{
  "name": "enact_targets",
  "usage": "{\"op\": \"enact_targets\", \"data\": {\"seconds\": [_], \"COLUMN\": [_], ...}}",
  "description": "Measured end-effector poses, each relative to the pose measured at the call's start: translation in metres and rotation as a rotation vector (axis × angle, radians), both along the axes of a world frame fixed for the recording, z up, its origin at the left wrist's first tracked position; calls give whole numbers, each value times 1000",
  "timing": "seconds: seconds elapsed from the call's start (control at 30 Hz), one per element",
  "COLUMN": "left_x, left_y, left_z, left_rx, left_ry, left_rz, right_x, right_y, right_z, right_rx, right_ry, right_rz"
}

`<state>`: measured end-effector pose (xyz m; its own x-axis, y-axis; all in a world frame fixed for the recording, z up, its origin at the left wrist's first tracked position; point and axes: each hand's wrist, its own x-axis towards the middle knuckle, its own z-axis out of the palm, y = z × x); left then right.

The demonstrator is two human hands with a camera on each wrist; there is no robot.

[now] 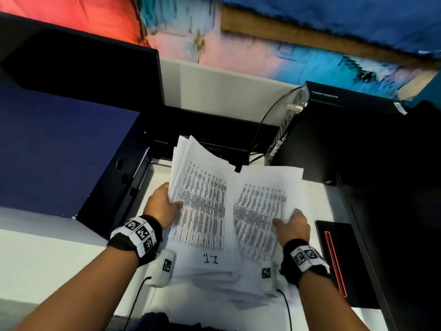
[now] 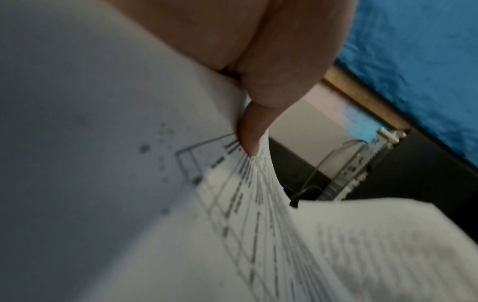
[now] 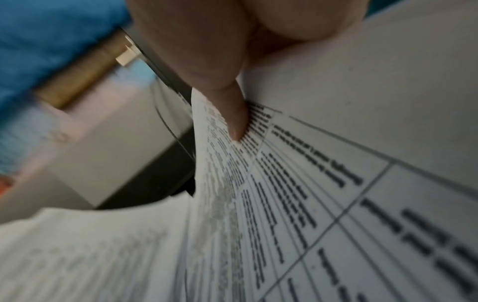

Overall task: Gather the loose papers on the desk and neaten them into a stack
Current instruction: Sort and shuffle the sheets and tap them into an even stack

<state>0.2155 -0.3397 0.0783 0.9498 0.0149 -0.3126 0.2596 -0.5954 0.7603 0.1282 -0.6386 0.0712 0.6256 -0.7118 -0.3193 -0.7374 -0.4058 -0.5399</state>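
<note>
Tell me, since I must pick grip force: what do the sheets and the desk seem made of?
The sheets: thin matte printer paper, likely; they curl and fan where the left hand and right hand grip them. The desk: smooth white, perhaps laminate; the pictures leave it open.

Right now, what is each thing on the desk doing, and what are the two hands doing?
Papers: printed, fanned out, edges uneven, not yet a neat stack.
Left hand: grips the papers' left edge, thumb on top.
Right hand: holds the papers' right side.
Monitor: screen dark.
Computer tower: standing, cable plugged in.
</note>
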Motion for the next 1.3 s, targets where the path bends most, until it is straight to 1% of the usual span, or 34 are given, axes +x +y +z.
{"op": "enact_targets", "data": {"seconds": [0.1,0.17,0.23,0.3,0.37,0.43,0.53,0.6,0.63,0.67,0.73,0.77,0.8,0.83,0.9,0.93,1.0,1.07,1.17,1.2,1.3], "left_x": [-9,-12,-13,-12,-10,-7,-3,-3,-3,-3,-6,-7,-8,-8,-4,0,6,14,23,26,28], "left_y": [-19,-34,-45,-53,-57,-59,-54,-52,-53,-55,-60,-64,-67,-68,-64,-58,-45,-30,-14,-11,-6], "left_z": [-18,-21,-24,-24,-25,-24,-24,-24,-26,-28,-33,-36,-37,-36,-30,-25,-14,-2,15,18,26], "left_rx": [32,94,125,118,80,25,-91,-181,-188,-144,17,88,130,145,125,115,105,87,84,81,24], "left_ry": [43,31,24,41,71,123,193,270,292,298,246,202,157,120,47,5,-73,-119,-174,-178,-154], "left_rz": [-84,-145,-176,-214,-241,-245,-193,-138,-132,-156,-225,-230,-221,-209,-184,-181,-153,-110,-42,-20,19], "right_x": [-2,-3,-5,-8,-7,-2,8,13,15,15,15,14,13,11,2,-4,-15,-19,-15,-13,-7], "right_y": [-29,-45,-54,-60,-61,-56,-38,-21,-10,1,23,30,32,29,14,7,0,-1,-2,-3,-4], "right_z": [56,96,131,147,138,108,36,-9,-28,-42,-58,-63,-65,-66,-64,-64,-64,-67,-69,-68,-66], "right_rx": [-164,-237,-190,-95,-4,96,263,302,294,282,264,240,184,104,-25,-47,-64,-104,-114,-78,65], "right_ry": [-131,-270,-435,-558,-612,-574,-347,-182,-102,-22,66,65,63,62,137,206,311,350,371,352,223], "right_rz": [41,49,25,1,-14,-35,-8,60,116,171,279,325,334,305,138,66,36,57,53,53,15]}}
